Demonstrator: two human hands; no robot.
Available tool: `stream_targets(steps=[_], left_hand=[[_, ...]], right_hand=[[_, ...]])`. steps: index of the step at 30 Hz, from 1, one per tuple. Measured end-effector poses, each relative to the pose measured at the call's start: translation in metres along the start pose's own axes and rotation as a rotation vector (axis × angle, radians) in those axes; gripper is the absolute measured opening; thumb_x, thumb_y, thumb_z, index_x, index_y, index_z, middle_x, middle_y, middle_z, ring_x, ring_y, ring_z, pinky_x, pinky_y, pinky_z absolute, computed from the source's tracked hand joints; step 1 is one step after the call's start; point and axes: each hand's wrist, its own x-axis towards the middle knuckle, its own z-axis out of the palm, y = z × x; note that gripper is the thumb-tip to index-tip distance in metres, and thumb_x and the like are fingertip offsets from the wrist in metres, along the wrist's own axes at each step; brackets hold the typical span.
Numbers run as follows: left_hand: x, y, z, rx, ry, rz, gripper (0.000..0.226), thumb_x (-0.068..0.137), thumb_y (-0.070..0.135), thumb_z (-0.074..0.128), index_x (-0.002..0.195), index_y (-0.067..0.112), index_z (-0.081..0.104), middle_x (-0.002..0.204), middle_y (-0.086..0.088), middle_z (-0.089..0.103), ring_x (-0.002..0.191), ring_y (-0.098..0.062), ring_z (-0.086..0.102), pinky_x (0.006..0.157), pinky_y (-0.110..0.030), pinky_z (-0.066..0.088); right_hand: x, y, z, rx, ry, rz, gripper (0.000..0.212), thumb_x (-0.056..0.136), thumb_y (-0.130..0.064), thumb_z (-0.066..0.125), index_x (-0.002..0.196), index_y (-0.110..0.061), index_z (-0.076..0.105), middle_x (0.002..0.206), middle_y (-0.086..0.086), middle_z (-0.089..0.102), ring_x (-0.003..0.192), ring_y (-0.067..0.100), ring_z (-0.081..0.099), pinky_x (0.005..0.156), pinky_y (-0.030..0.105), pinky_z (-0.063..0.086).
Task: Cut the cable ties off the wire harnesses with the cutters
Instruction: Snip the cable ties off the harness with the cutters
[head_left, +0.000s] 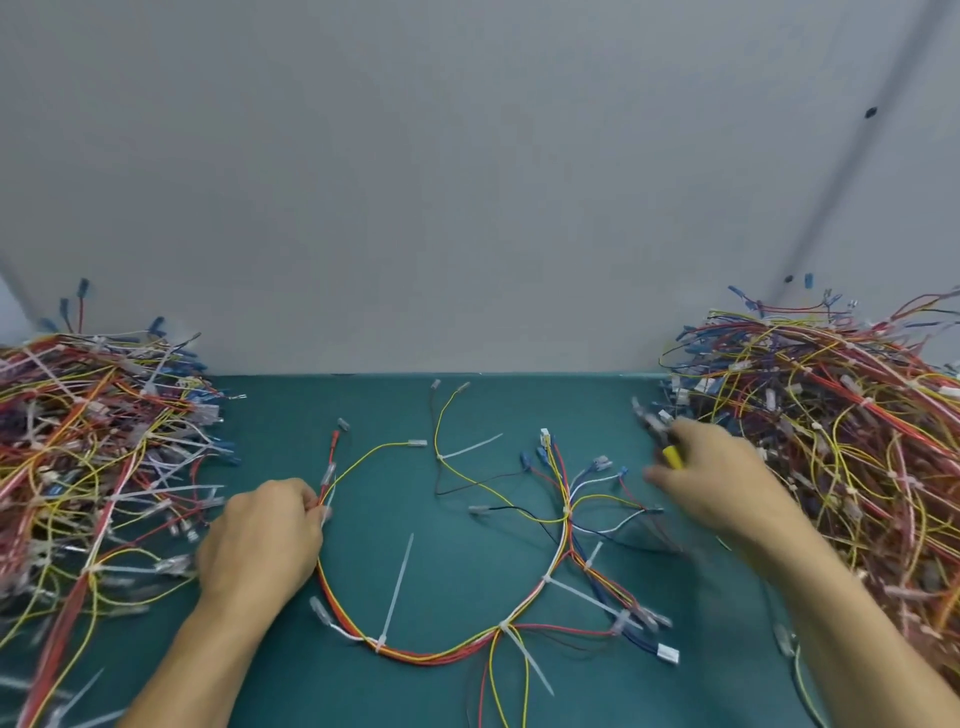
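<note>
The left hand (260, 535) lies knuckles up on the green tabletop (395, 405), its fingertips pinching the red, orange and yellow wires at one end of the wire harness (441, 652). From there the harness curves toward the near edge and back up to the right, where it fans into loose leads. White cable ties (397, 587) stick out along it. The right hand (722, 483), blurred, is closed around the cutters (665, 441), yellow handle showing between the fingers, the tip pointing toward the far edge. A heap of harnesses (831, 441) covers the right edge; another tangled heap (93, 467) covers the left edge.
</note>
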Motion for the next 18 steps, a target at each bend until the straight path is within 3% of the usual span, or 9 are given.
stream_targets(steps=[4,6,10,13,18], left_hand=[[0.0,0.001,0.001,-0.013,0.004,0.0,0.016,0.089,0.037,0.062,0.077,0.028,0.061,0.082,-0.005,0.066,0.077,-0.03,0.053,0.063,-0.032,0.041],[0.0,0.002,0.001,-0.024,0.012,0.004,0.02,0.09,0.036,0.062,0.072,0.027,0.057,0.079,-0.004,0.065,0.074,-0.028,0.05,0.063,-0.031,0.039],[0.004,0.001,0.002,-0.045,0.023,0.014,0.019,0.09,0.032,0.062,0.073,0.024,0.063,0.074,-0.005,0.064,0.073,-0.029,0.05,0.063,-0.032,0.039],[0.006,0.0,0.003,-0.059,0.038,0.01,0.016,0.09,0.029,0.062,0.078,0.021,0.069,0.07,-0.003,0.06,0.071,-0.028,0.048,0.062,-0.032,0.039],[0.008,-0.002,0.005,-0.058,0.081,0.031,0.012,0.09,0.026,0.063,0.095,0.016,0.068,0.089,-0.009,0.072,0.089,-0.035,0.061,0.074,-0.037,0.047]], right_hand=[[-0.031,-0.024,0.023,0.135,-0.23,-0.191,0.019,0.074,-0.027,0.071,0.085,-0.019,0.058,0.083,-0.001,0.066,0.083,0.023,0.06,0.069,0.031,0.046],[-0.034,-0.027,0.036,0.13,-0.251,-0.22,0.021,0.073,-0.027,0.07,0.085,-0.019,0.055,0.083,-0.002,0.064,0.085,0.024,0.058,0.068,0.031,0.046],[-0.03,-0.024,0.047,0.067,-0.209,-0.194,0.019,0.074,-0.032,0.066,0.075,-0.024,0.049,0.075,-0.006,0.054,0.085,0.025,0.049,0.061,0.032,0.038],[-0.03,-0.022,0.049,0.048,-0.194,-0.104,0.016,0.072,-0.033,0.064,0.073,-0.022,0.052,0.072,-0.004,0.048,0.085,0.029,0.053,0.058,0.031,0.036],[-0.03,-0.02,0.047,-0.009,-0.261,-0.034,0.019,0.071,-0.035,0.066,0.084,-0.022,0.062,0.077,0.0,0.049,0.09,0.031,0.057,0.068,0.03,0.044]])
